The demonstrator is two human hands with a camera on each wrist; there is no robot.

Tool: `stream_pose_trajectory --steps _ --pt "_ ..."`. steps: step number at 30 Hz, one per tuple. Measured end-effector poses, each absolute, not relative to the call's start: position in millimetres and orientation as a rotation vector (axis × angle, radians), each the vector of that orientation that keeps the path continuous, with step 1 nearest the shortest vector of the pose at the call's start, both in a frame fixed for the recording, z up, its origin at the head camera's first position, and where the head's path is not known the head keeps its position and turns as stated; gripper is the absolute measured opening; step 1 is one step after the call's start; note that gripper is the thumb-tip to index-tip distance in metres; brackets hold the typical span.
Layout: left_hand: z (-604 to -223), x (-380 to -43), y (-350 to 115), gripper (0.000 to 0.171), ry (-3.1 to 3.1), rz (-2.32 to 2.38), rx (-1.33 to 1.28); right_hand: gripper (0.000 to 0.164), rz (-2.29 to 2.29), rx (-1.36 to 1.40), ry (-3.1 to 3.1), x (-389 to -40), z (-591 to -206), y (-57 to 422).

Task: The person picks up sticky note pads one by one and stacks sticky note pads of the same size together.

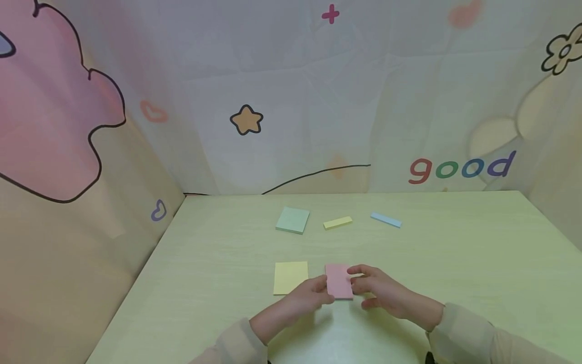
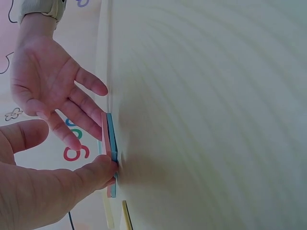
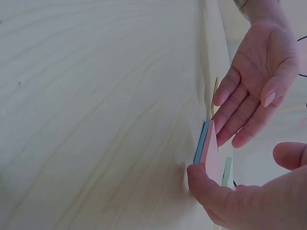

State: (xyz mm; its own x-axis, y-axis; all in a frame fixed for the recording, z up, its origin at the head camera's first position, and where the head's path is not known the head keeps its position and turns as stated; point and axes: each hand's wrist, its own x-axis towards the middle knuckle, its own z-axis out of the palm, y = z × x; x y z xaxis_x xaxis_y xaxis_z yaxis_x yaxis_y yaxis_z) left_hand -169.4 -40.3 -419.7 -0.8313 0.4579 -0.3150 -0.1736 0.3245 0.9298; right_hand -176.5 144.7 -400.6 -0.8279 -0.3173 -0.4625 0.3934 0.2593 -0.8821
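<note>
A pink sticky note pad [image 1: 338, 281] lies flat near the front middle of the table, stacked on a blue pad [image 3: 200, 143] whose edge shows in both wrist views. From the left, my left hand [image 1: 309, 297] touches the stack's side with its fingertips, the fingers mostly straight. My right hand [image 1: 384, 293] meets the opposite side with loosely extended fingers. Thumbs stand apart from the pads in the wrist views. Just left of the stack is a square yellow sticky note pad [image 1: 290, 275], its lower right corner hidden behind my left hand.
Farther back on the pale table [image 1: 204, 303] lie a square green pad [image 1: 293, 220], a narrow yellow pad [image 1: 338, 223] and a narrow blue pad [image 1: 386, 220]. A printed cloth [image 1: 291, 131] hangs behind the table and along its sides.
</note>
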Motion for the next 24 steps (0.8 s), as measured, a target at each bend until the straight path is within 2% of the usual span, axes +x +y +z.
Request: stream_pose_trajectory --steps 11,19,24 --pt "-420 -168 -42 0.046 2.076 1.534 0.286 0.051 -1.594 0.067 1.977 -178 -397 148" --pt "-418 -166 -44 0.058 2.094 1.511 0.308 0.051 -1.570 0.080 2.020 -184 -400 152" --pt "-419 -164 -44 0.060 2.126 1.489 0.310 0.052 -1.554 0.074 2.047 -187 -400 156"
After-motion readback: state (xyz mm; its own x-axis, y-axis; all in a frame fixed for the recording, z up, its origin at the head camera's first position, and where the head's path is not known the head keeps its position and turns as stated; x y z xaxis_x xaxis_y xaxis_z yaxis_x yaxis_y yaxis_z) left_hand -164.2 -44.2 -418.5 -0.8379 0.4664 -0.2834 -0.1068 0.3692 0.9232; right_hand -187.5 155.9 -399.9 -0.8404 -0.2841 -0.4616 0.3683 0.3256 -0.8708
